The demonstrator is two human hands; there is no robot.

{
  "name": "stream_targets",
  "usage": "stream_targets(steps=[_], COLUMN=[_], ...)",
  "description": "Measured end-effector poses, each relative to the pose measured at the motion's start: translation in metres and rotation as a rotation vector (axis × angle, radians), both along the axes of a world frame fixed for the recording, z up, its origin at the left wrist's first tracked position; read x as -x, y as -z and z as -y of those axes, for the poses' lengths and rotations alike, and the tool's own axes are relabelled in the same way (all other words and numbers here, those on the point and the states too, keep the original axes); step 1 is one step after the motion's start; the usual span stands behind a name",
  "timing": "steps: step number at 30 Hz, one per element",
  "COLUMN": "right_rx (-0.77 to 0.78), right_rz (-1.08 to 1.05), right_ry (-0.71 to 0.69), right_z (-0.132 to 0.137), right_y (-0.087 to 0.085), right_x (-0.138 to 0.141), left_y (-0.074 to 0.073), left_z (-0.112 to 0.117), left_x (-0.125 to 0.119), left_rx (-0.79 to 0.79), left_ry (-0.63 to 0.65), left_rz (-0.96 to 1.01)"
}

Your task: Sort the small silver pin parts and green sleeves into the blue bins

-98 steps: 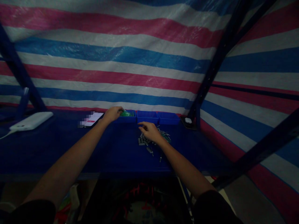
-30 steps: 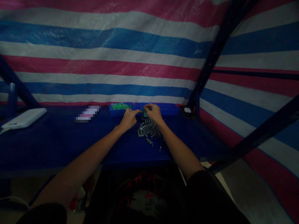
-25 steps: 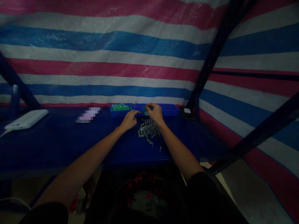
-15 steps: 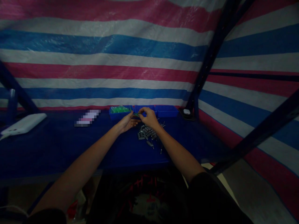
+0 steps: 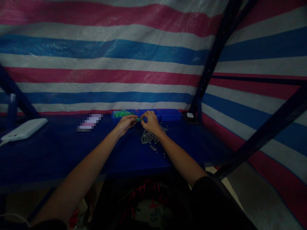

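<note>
Between my two hands is a small green piece, too small and dark to name more closely. My left hand pinches its left end, fingers closed. At its right end the fingertips of my right hand are closed as well. Just below my right hand lies a heap of small grey metal cylinders with thin pins; my right wrist hides part of it. Behind the hands stand blue bins in a row, the left one holding green pieces in clear plastic.
A white power bank-like box with a cable lies at the left of the blue table. A blurred-out flat item is nearer the middle. A small white case sits at the back right, beside a blue metal post.
My left hand has turned over, from palm showing to back of the hand up, and now grips the green piece's left end. My right hand stays nearly in place.
</note>
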State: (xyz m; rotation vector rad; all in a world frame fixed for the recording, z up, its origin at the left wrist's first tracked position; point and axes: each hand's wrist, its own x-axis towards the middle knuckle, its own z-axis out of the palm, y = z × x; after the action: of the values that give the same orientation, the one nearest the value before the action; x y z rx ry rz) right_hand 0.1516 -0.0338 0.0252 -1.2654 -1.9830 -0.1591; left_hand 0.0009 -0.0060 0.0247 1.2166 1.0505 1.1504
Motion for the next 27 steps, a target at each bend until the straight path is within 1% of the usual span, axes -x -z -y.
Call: stream_targets(steps=[4,6,9,13,17,23,25,27], right_rx=[-0.005,0.018,0.055,0.054,0.047,0.037,0.063,0.125], right_rz=[0.177,0.211,0.242,0.283,0.259,0.215,0.171,0.085], right_ry=[0.034,0.019,-0.04,-0.05,-0.034,-0.062,-0.074,-0.088], right_z=[0.0,-0.002,-0.005,-0.006,-0.005,-0.006,-0.008,-0.011], right_y=[0.0,0.001,0.003,0.004,0.005,0.005,0.006,0.009], right_x=[-0.004,-0.007,-0.011,-0.009,-0.006,-0.007,-0.005,-0.002], left_y=[-0.004,-0.003,-0.002,-0.003,-0.007,-0.01,-0.011,-0.01], left_z=[0.006,0.009,0.011,0.011,0.008,0.006,0.007,0.007], left_x=[-0.001,-0.003,-0.005,-0.006,-0.001,0.004,0.004,0.004], left_rx=[0.004,0.048,0.135,0.204,0.205,0.176,0.184,0.183], left_ry=[-0.055,-0.029,0.029,0.022,0.042,0.052,0.054,0.049], left_rz=[0.026,0.038,0.074,0.141,0.163,0.13,0.149,0.152])
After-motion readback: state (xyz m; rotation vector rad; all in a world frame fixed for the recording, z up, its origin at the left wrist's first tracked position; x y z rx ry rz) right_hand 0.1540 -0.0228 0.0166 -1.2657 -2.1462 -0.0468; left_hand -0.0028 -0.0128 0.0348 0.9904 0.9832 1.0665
